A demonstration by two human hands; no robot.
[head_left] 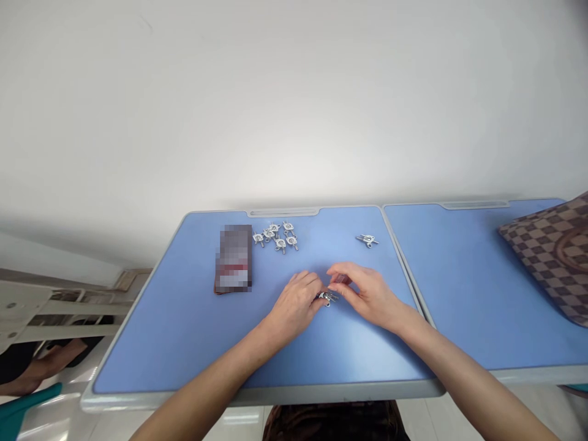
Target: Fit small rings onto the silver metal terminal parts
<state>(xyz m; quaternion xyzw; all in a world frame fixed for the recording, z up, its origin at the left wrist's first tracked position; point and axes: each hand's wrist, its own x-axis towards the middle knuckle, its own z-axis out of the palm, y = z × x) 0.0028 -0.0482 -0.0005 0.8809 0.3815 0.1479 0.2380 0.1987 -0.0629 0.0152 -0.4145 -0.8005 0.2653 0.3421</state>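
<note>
Low over the blue desk, my left hand (301, 300) pinches a small silver metal fitting (327, 298) with thin prongs and a ring end. My right hand (362, 291) is just to its right, fingers curled and thumb close to the fitting; what its fingertips hold, if anything, is too small to make out. Several similar metal fittings (280, 244) lie in a loose group farther back on the left. One more metal fitting (368, 240) rests alone near the desk's right side.
A dark phone-like rectangle (234, 257), blurred out, lies left of the group. The blue desk (184, 343) meets a second desk (463, 294), where a checkered bag (555, 257) sits. A white wall stands behind. At the lower left are a white chair (50, 318) and another person's leg (50, 367).
</note>
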